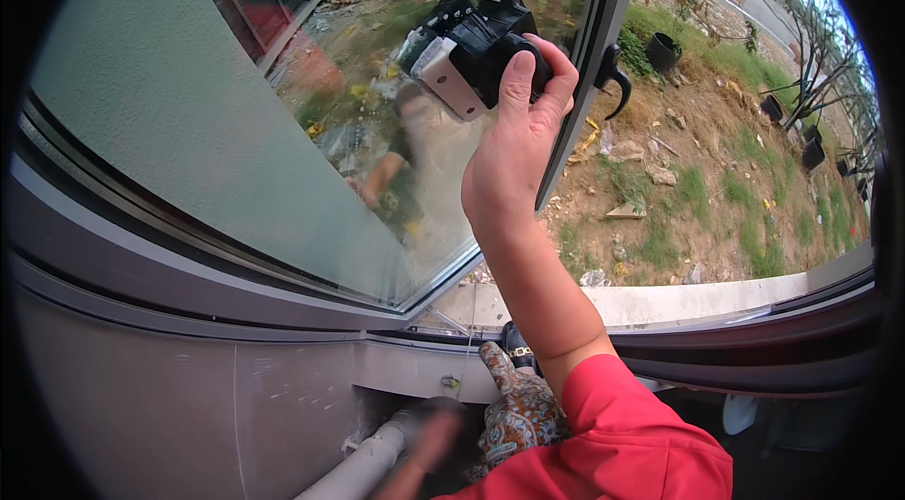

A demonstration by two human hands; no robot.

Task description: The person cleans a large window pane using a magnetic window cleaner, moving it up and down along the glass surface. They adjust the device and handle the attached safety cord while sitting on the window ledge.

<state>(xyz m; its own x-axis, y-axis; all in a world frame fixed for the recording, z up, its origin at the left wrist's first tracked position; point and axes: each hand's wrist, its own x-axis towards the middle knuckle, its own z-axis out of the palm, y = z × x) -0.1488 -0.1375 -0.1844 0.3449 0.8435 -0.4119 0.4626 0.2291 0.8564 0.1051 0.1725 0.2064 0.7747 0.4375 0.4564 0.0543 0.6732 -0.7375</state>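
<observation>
My right hand (520, 118) is raised in front of the window glass and grips a black and white window-cleaning device (488, 51) by its round black part. The device lies tilted against the pane (332, 168); a dark part with white ends shows behind it, and whether this is a second half or a reflection I cannot tell. My left hand (435, 440) is low in the picture and blurred, beside a dark round shape. What it holds cannot be made out. A thin cord (472, 316) runs down near the sill.
The tilted window sash has a grey frame (590, 69) with a black handle (617, 81). Below are a pale ledge (679, 302), a white pipe (368, 461) and patterned cloth (523, 415) over my leg. Rubble, grass and black pots (662, 52) lie outside.
</observation>
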